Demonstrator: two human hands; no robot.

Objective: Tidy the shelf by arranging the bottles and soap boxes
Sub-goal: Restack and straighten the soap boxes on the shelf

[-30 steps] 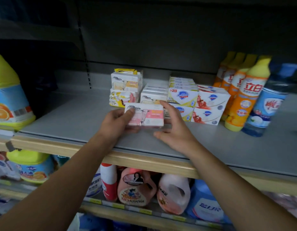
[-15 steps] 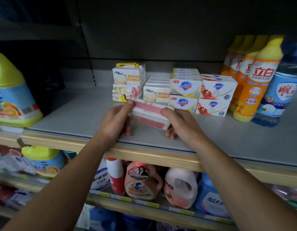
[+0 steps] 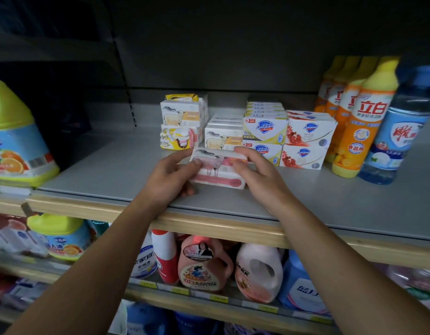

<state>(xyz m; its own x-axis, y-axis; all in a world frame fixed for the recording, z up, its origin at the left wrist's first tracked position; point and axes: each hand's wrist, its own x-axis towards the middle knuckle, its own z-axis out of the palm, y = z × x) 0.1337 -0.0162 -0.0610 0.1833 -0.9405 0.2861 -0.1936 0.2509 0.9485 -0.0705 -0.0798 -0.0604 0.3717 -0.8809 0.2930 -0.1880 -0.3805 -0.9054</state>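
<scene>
A pink and white soap box (image 3: 218, 170) with a sheep picture is held between both hands just above the grey shelf (image 3: 107, 170). My left hand (image 3: 170, 177) grips its left end, thumb on the front face. My right hand (image 3: 257, 172) holds its right end with curled fingers. Behind stand stacked sheep soap boxes (image 3: 182, 114), a lower stack of the same kind (image 3: 223, 139), and Safeguard soap boxes (image 3: 264, 129) with red-patterned ones (image 3: 305, 139) beside them. Orange dish-soap bottles (image 3: 363, 126) and a blue bottle (image 3: 400, 131) stand at the right.
A large yellow-capped detergent jug (image 3: 13, 139) stands at the far left on a neighbouring shelf. The lower shelf holds a pink jug (image 3: 202, 264), a pale pink jug (image 3: 257, 272) and other bottles. The wooden shelf edge (image 3: 209, 226) runs under my wrists.
The pink soap box has been turned in my hands, from front face up to tilted edge and back to showing the sheep face, and sits a little farther back. Both hands stay on it.
</scene>
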